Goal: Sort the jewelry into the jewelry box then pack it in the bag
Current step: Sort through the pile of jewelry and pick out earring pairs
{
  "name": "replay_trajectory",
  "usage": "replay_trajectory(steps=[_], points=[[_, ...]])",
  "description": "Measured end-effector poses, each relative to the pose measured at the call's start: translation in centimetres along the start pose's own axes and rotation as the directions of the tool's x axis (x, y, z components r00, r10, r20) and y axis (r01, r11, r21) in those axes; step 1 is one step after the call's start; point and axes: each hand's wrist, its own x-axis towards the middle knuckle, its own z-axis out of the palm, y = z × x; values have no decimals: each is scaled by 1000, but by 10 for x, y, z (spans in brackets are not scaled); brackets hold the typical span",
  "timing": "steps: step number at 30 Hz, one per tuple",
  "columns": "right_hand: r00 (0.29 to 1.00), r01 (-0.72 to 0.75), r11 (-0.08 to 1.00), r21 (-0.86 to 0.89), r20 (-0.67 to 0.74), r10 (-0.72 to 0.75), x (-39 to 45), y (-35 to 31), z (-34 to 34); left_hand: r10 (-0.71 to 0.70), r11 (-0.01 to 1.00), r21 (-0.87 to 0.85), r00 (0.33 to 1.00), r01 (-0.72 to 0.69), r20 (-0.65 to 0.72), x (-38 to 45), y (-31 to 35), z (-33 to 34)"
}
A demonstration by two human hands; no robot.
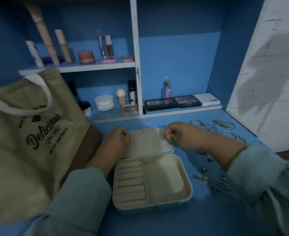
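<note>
The jewelry box [184,189] lies open on the blue table, cream inside, with ring rolls on the left and a bare compartment on the right. Its perforated earring panel [145,142] stands up at the back. My left hand [116,142] pinches the panel's left edge. My right hand [177,135] pinches a small gold earring [166,136] against the panel's right side. Loose jewelry lies to the right: bangles and hoops [213,126] at the back, small earrings and studs [206,178] nearer me. A beige tote bag [26,142] printed "Delicious" stands at the left.
Shelves behind hold cosmetics: tubes and jars [86,57] on the upper shelf, a white jar [104,102], eyeshadow palettes [172,103] and a perfume bottle [166,90] on the lower one. A white wall panel [268,82] closes off the right side.
</note>
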Motion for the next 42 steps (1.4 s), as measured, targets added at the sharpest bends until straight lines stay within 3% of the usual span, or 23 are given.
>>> replay_trajectory(steps=[10,21,28,34,42], points=[[993,-111,986,122,-23,115,36,-16,15,-17,963,-270,995,-10,-99,-1,-20,4],[991,-61,991,121,-115,75,49,-14,13,-61,906,-424,991,6,-116,1,-18,-2],[978,45,984,171,-209,-8,41,-34,1,-131,720,-694,981,-6,-144,1,-14,-13],[910,190,980,57,-384,-155,35,-64,9,-130,545,-838,984,-32,-122,-9,-3,-22],[834,149,989,11,-538,-120,37,-82,29,-121,521,-853,988,-20,-97,-12,2,-26]])
